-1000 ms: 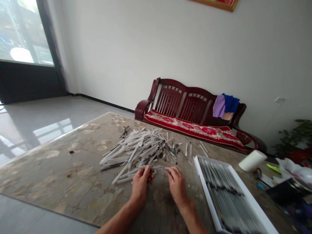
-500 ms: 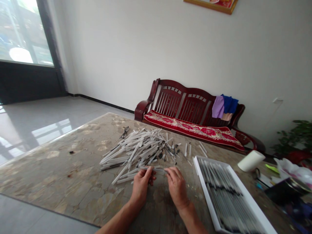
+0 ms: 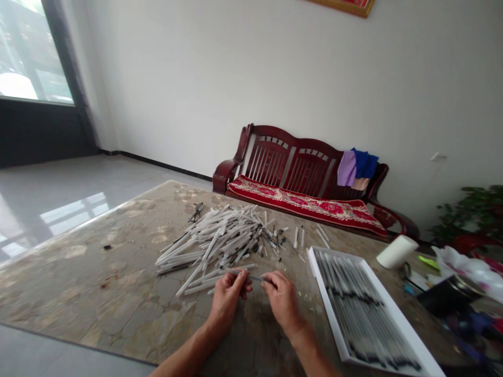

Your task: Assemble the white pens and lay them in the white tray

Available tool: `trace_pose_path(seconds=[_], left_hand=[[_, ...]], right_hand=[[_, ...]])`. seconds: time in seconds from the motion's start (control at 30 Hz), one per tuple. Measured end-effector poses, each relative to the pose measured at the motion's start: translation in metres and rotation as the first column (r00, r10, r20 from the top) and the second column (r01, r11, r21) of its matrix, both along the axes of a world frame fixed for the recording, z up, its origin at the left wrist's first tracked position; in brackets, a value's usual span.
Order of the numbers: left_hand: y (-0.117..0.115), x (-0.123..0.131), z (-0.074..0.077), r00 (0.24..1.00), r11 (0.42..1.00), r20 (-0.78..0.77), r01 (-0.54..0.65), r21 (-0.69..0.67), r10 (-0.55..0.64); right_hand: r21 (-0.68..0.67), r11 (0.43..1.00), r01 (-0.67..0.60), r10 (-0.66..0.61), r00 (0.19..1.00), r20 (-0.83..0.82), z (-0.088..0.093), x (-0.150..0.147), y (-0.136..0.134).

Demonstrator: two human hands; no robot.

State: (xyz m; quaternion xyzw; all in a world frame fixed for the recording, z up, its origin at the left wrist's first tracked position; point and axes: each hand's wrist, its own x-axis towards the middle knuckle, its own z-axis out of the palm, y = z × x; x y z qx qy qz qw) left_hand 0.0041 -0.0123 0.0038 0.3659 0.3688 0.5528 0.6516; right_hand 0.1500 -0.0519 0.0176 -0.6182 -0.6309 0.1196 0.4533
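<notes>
Many loose white plastic pen tubes (image 3: 220, 243) lie heaped left of the white tray (image 3: 327, 306), whose rows of assembled pens (image 3: 361, 309) already fill it, while the left hand (image 3: 227, 303) and right hand (image 3: 283, 303) pinch one thin pen (image 3: 245, 274) between their fingertips, nearer the heap than the tray.

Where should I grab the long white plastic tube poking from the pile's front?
Pinch the long white plastic tube near its free lower end from the near side: that end sticks out alone, while the upper end runs into the pile of white tubes.
</notes>
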Motion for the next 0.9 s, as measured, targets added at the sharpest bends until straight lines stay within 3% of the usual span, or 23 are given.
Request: trace_pose_path(seconds=[0.1, 0.2, 0.4, 0.5, 0.6, 0.73, 0.83, 0.9], left_hand=[[-0.002, 0.001, 0.001, 0.999, 0.999, -0.017, 0.033, 0.010, -0.033], [-0.001, 0.002, 0.001, 0.997, 0.998, -0.026, 0.068, 0.003, -0.068], [0.002, 0.000, 0.002, 0.980, 0.985, 0.124, 0.161, -0.056, -0.154], [0.001, -0.002, 0.002, 0.969, 0.974, 0.100, 0.228, 0.005, -0.227], [-0.001, -0.003, 0.000, 0.947, 0.944, -0.048, 0.321, 0.082, -0.318], [0.000, -0.002, -0.003, 0.915, 0.921, -0.205, 0.374, 0.111, -0.347], [0.000, -0.001, -0.007, 0.909, 0.919, -0.255, 0.371, 0.132, -0.330], [0.000, 0.001, -0.010, 0.893, 0.906, -0.297, 0.394, 0.153, -0.338]], right_hand=[[-0.183, 0.983, -0.027, -0.019, 0.969, -0.245, 0.003, 0.000, -0.002], [-0.285, 0.955, -0.083, -0.074, 0.864, -0.498, 0.006, 0.000, -0.006], [-0.062, 0.998, -0.019, -0.044, 0.513, -0.858, 0.005, -0.025, -0.009], [-0.042, 0.999, 0.035, -0.053, 0.448, -0.892, 0.003, -0.039, -0.007], [-0.024, 0.993, 0.111, -0.076, 0.484, -0.872, 0.015, -0.028, -0.011], [0.005, 0.973, 0.232, -0.126, 0.546, -0.828, 0.058, 0.042, -0.034], [-0.058, 0.951, 0.302, -0.275, 0.750, -0.602, 0.085, 0.112, -0.056], [-0.159, 0.917, 0.367, -0.398, 0.873, -0.280, 0.090, 0.150, -0.067]])
